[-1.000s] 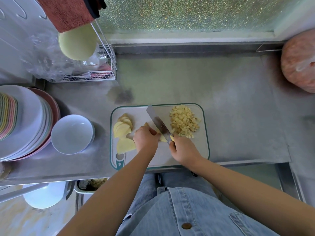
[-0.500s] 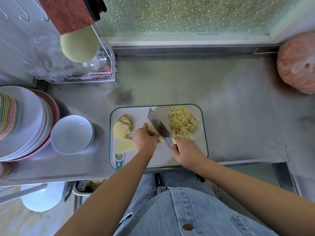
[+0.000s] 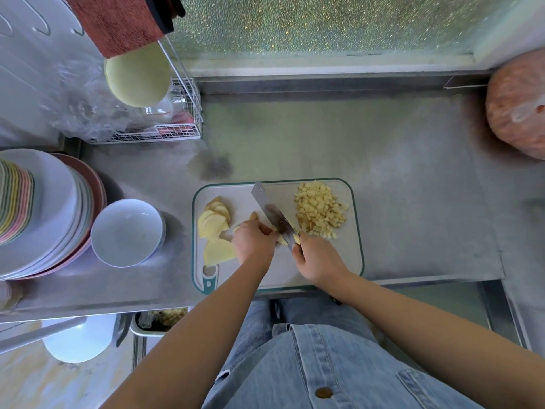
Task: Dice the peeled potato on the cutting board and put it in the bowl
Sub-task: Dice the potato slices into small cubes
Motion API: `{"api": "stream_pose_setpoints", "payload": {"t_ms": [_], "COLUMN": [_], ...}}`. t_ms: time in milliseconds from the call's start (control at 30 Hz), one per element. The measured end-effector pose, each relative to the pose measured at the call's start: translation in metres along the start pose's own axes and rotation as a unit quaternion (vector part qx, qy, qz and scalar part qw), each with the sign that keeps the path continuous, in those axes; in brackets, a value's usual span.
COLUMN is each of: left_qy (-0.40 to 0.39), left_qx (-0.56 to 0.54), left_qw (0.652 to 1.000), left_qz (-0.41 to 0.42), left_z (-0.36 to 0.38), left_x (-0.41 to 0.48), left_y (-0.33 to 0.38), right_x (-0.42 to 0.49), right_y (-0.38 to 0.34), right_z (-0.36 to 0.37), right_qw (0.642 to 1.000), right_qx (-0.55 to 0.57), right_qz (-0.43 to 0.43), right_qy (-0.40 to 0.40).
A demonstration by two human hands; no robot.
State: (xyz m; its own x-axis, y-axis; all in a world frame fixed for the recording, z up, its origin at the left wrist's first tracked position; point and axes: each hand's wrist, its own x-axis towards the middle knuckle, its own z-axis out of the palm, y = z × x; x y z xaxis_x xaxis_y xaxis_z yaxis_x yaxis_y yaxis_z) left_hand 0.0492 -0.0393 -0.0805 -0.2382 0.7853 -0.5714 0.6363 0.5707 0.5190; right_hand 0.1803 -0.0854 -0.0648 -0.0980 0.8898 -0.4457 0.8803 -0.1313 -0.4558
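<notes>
Steel makes up the counter (image 3: 413,187), and a white cutting board (image 3: 241,193) with a green rim lies on it at our near edge.

Our right hand (image 3: 317,258) is curled tight round the handle of a cleaver (image 3: 272,214). Its wide blade points from the hand toward eleven o'clock and stands across the middle of the board. Our left hand (image 3: 253,242) sits just beside the blade, at its nine o'clock side. Its fingers are bent over and hold down some potato strips (image 3: 281,239). We see only their yellow ends poking out next to the blade.

A pile of potato cubes (image 3: 320,209) lies at two o'clock on the board, on the other side of the blade. Flat potato slices (image 3: 213,222) lie in a heap at nine o'clock on the board.

A white bowl (image 3: 118,246) stands on the counter at nine o'clock from the board, close to it but not touching. We see no potato in it. A tall stack of plates (image 3: 53,208) is right beside the bowl, farther out at nine o'clock. A wire rack (image 3: 182,131) stands at eleven o'clock, well back from the board.
</notes>
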Motion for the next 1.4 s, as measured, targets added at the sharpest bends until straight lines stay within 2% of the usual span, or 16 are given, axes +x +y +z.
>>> {"api": "stream_pose_setpoints", "payload": {"t_ms": [200,333,400,500,567,633,767,967,1067,1133,1233,1400], "left_qy": [-0.011,0.01,0.007,-0.057,-0.095,-0.102,-0.07,-0.062,-0.049,-0.069,-0.104,-0.098], "left_qx": [0.03,0.073,0.131,0.243,0.322,0.371,0.41,0.416,0.38,0.363,0.4,0.444], "left_qw": [0.998,0.983,0.956,0.891,0.837,0.796,0.762,0.773,0.769,0.736,0.671,0.629], "left_qz": [0.057,0.168,0.262,0.38,0.432,0.467,0.496,0.475,0.512,0.567,0.615,0.63], "left_z": [-0.006,-0.012,-0.012,-0.011,-0.011,-0.01,-0.009,-0.009,-0.012,-0.007,0.007,0.02], "left_x": [0.001,-0.001,0.001,0.005,0.008,0.01,0.013,0.016,0.011,0.006,-0.001,0.002], "left_y": [-0.005,-0.006,-0.006,-0.003,0.001,0.003,0.005,0.005,0.011,0.022,0.033,0.028], "right_x": [-0.002,-0.006,-0.008,-0.01,-0.012,-0.013,-0.014,-0.011,-0.01,-0.01,-0.01,-0.014], "right_y": [0.01,0.023,0.029,0.033,0.034,0.035,0.038,0.042,0.043,0.045,0.048,0.053], "right_z": [-0.026,-0.04,-0.043,-0.044,-0.045,-0.045,-0.045,-0.047,-0.05,-0.051,-0.054,-0.057], "right_qw": [0.994,0.982,0.978,0.972,0.97,0.968,0.968,0.971,0.969,0.962,0.951,0.948], "right_qx": [0.092,0.163,0.182,0.201,0.211,0.22,0.221,0.205,0.211,0.235,0.267,0.274], "right_qz": [-0.008,0.038,0.058,0.076,0.083,0.088,0.095,0.097,0.095,0.101,0.119,0.124], "right_qy": [0.055,0.085,0.089,0.091,0.088,0.078,0.066,0.075,0.088,0.094,0.1,0.107]}}
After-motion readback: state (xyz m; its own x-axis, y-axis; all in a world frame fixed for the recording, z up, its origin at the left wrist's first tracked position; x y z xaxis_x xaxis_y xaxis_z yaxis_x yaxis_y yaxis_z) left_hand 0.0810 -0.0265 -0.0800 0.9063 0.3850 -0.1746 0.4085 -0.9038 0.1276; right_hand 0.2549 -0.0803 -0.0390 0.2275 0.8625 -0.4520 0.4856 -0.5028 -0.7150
